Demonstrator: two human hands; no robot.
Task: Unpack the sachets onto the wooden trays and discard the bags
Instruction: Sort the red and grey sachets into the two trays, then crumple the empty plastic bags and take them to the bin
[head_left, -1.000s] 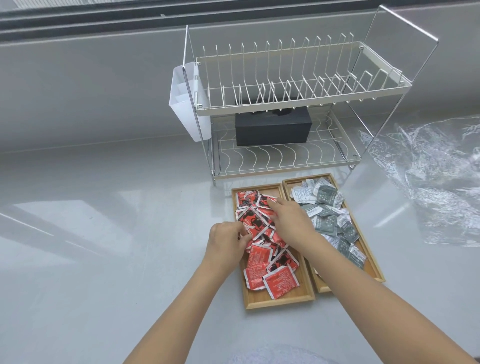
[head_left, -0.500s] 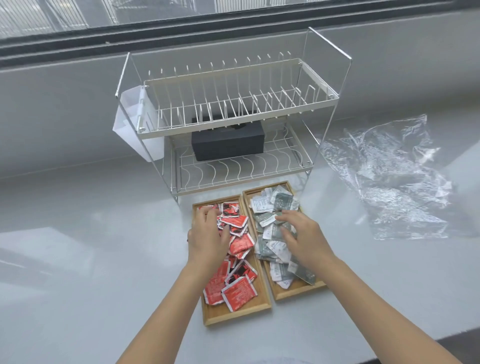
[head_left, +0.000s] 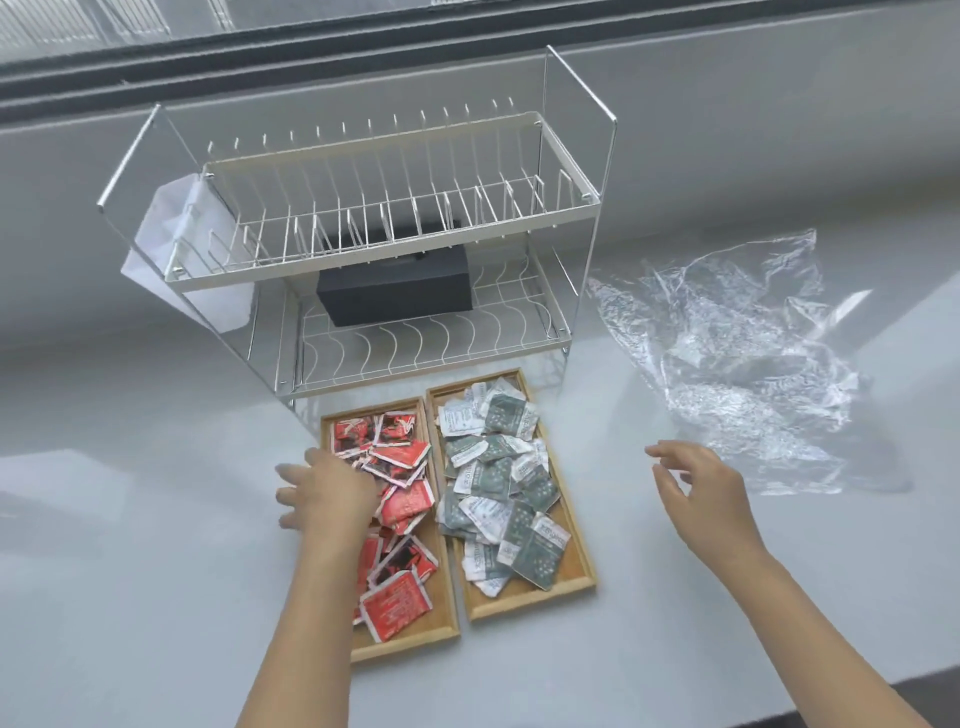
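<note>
Two wooden trays lie side by side on the grey counter. The left tray (head_left: 415, 642) holds several red sachets (head_left: 400, 603). The right tray (head_left: 576, 571) holds several grey-green and white sachets (head_left: 493, 478). My left hand (head_left: 327, 493) lies over the left edge of the left tray with fingers spread, touching the red sachets. My right hand (head_left: 701, 483) hovers above the counter to the right of the trays, fingers loosely extended and holding nothing. A crumpled clear plastic bag (head_left: 727, 358) lies on the counter just beyond it.
A white two-tier wire dish rack (head_left: 395, 249) stands right behind the trays, with a black box (head_left: 395, 291) on its lower shelf and a white plastic holder (head_left: 176, 249) on its left side. The counter's front edge (head_left: 779, 691) runs at the lower right.
My right hand has left the grey-green sachets and moved right, toward the clear bag. My left hand has slid to the left tray's edge. The view has tilted and shifted.
</note>
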